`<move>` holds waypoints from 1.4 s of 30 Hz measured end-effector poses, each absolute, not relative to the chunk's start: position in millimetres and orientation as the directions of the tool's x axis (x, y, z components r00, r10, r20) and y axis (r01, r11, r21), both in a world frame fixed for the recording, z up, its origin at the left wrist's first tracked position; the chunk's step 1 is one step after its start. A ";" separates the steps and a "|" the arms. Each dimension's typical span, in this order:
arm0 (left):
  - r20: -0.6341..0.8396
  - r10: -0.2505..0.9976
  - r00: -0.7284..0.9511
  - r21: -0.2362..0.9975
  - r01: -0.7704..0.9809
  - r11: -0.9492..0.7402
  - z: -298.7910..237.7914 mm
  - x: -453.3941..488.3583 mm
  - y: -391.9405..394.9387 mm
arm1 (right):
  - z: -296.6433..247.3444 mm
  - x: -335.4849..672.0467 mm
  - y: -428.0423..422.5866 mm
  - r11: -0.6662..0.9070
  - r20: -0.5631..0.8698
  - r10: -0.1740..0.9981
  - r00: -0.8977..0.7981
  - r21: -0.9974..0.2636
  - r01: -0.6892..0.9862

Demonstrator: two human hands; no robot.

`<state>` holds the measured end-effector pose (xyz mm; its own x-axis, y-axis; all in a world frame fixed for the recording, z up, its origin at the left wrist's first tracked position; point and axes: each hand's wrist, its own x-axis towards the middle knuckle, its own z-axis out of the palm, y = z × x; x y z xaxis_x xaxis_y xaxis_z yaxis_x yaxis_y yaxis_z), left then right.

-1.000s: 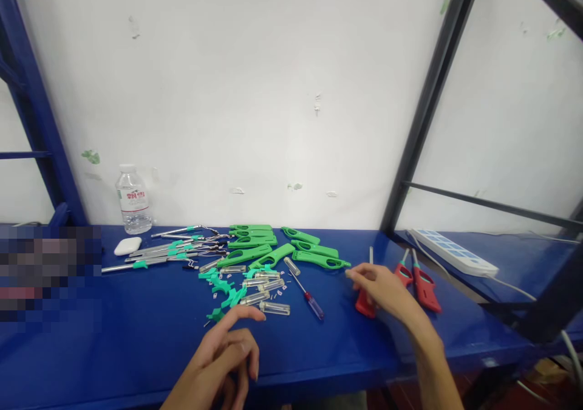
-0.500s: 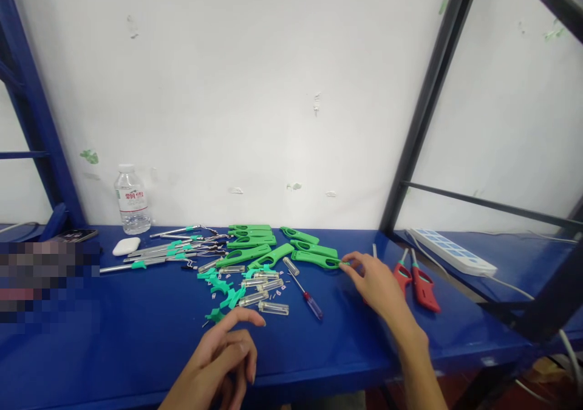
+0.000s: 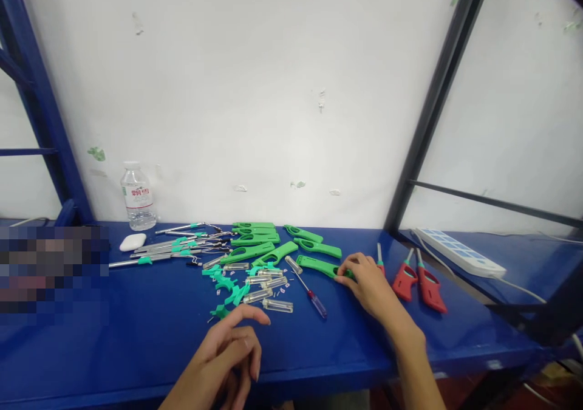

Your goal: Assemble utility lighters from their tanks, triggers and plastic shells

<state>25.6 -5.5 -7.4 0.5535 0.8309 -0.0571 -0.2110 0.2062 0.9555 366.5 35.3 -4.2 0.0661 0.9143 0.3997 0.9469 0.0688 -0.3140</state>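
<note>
Right hand (image 3: 363, 281) moves from red lighter to green lighter casing (image 3: 317, 266)

Its thumb and fingers pinch the casing's right end on the tabletop (image 3: 113, 337), near the screwdriver (image 3: 318, 306); the left hand (image 3: 230, 352) curls half-open near teal plastic pieces (image 3: 221, 310)

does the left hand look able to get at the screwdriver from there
Probably yes: nothing seems to block the left hand from the screwdriver; the nearest clear tube lies just behind that path.

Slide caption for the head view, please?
Right hand holding one end of a green plastic piece, left hand near clear tubes, screwdriver lying between.
</note>
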 end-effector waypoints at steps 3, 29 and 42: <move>-0.052 0.833 0.552 0.954 -0.220 0.205 -7.6 25.5 -5.5 | 0.8 367.8 29.9 0.078 0.396 0.916 0.071 -0.347 0.934; -0.119 0.876 0.467 0.961 -0.166 0.219 2.4 24.7 -3.6 | 68.5 292.1 -40.2 0.365 0.255 0.931 -0.262 -0.623 0.692; -0.090 0.863 0.498 0.978 -0.118 0.170 3.3 22.9 -7.8 | 67.5 316.9 -22.9 0.204 0.411 0.884 0.222 -0.767 0.608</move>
<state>22.9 -7.8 3.3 0.4978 0.8626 -0.0901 -0.1185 0.1705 0.9782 316.9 -22.9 67.5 0.2219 0.8842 0.4111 0.6076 0.2043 -0.7675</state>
